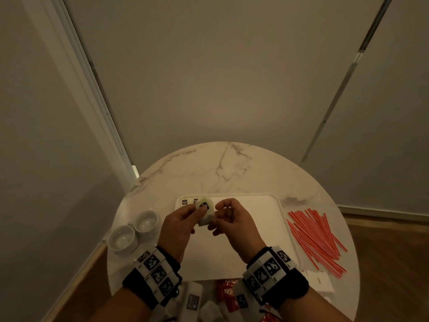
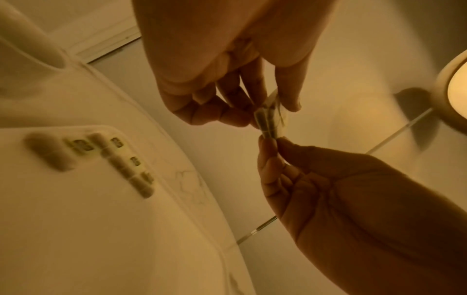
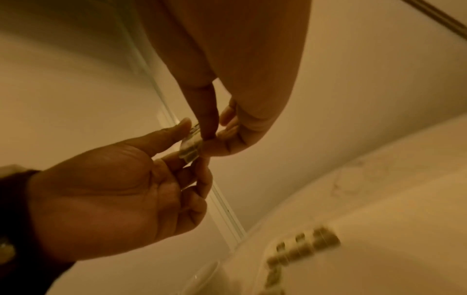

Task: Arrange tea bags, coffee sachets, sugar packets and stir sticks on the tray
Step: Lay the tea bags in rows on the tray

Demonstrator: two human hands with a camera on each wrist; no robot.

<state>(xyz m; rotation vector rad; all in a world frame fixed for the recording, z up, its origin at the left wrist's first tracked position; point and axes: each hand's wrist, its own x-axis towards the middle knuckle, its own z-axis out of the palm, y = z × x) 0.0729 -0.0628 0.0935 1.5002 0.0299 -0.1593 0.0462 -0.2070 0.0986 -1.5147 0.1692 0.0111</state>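
Both hands hold one pale tea bag point(image 1: 204, 212) with a dark label in the air above the far left corner of the white tray point(image 1: 262, 201). My left hand point(image 1: 199, 214) pinches its upper left part between thumb and fingers. My right hand point(image 1: 214, 221) pinches its lower right edge. The left wrist view shows the tea bag point(image 2: 270, 119) between left hand point(image 2: 265, 110) and right hand point(image 2: 272, 142). Several tea bags point(image 1: 190, 201) lie in a row in that tray corner. Red stir sticks point(image 1: 318, 238) lie piled right of the tray.
Two white cups point(image 1: 134, 228) stand left of the tray on the round marble table point(image 1: 220, 168). Red coffee sachets point(image 1: 226, 291) and white packets point(image 1: 321, 280) lie along the near edge, partly hidden by my wrists. Walls close in behind the table.
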